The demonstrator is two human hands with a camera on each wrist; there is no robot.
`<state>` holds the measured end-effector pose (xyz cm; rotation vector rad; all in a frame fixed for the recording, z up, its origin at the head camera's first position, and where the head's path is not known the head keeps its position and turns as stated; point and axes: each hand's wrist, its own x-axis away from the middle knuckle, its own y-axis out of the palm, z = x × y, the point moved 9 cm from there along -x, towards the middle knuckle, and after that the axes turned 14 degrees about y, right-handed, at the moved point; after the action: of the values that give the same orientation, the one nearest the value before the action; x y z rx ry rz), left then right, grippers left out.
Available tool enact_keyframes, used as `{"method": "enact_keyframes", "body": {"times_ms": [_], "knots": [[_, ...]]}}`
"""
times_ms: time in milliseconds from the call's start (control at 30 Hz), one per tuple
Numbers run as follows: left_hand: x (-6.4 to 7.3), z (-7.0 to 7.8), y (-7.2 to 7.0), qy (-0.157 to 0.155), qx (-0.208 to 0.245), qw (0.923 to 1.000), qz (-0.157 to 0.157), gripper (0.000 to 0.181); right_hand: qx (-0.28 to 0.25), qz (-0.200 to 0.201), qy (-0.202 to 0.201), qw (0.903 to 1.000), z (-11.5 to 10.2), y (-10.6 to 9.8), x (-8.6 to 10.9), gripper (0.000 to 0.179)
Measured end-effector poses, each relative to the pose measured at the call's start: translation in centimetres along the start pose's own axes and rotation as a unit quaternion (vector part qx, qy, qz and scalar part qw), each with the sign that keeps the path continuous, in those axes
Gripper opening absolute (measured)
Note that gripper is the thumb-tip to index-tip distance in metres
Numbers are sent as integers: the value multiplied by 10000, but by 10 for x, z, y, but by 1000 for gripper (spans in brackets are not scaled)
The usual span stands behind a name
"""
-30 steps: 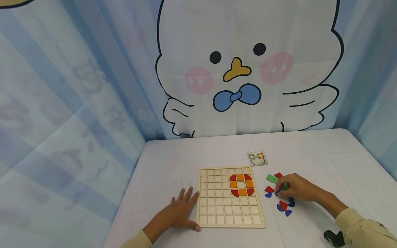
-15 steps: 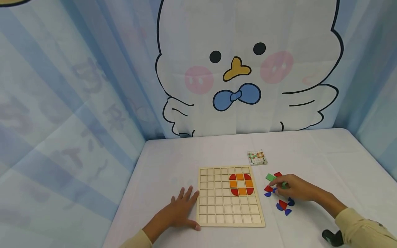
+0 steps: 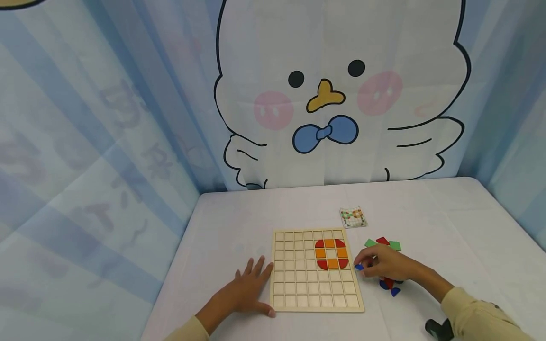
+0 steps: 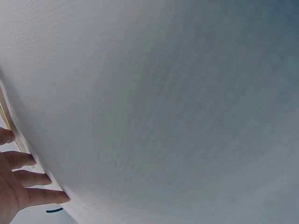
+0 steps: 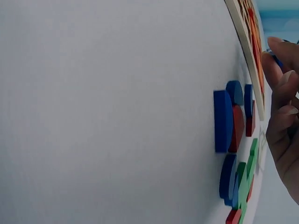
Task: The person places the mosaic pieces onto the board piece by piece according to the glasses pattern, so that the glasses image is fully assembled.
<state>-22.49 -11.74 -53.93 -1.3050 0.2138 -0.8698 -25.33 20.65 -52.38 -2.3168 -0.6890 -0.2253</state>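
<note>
My right hand pinches a small blue curved puzzle piece between thumb and index finger, right beside the right edge of the wooden grid board. In the right wrist view the blue piece shows partly between the fingertips. Red quarter-round pieces and orange squares form a ring in the board's upper right cells. My left hand lies with fingers spread, its index fingertip and thumb at the board's left edge. In the left wrist view, those fingers are straight.
Loose blue, red and green pieces lie right of the board, partly behind my right hand. A printed pattern card lies past the board's top right corner. A patterned curtain stands behind the table.
My right hand has moved left from the loose pieces to the board's right edge, carrying the blue piece. My left hand and the board have stayed in place.
</note>
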Motion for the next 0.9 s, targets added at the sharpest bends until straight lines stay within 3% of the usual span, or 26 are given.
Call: {"method": "enact_keyframes", "body": {"times_ms": [300,667,900], "knots": [[1,1,-1,41,-54,10000,41,120,231,332,-415,9983,-17,15,-9,19],[0,0,0,-40,-56,10000,-40,120,459,387,-317,9977,-21,23,-13,29],[0,0,0,-31,-86,10000,-23,120,573,241,-285,9977,-19,18,-10,19]]}}
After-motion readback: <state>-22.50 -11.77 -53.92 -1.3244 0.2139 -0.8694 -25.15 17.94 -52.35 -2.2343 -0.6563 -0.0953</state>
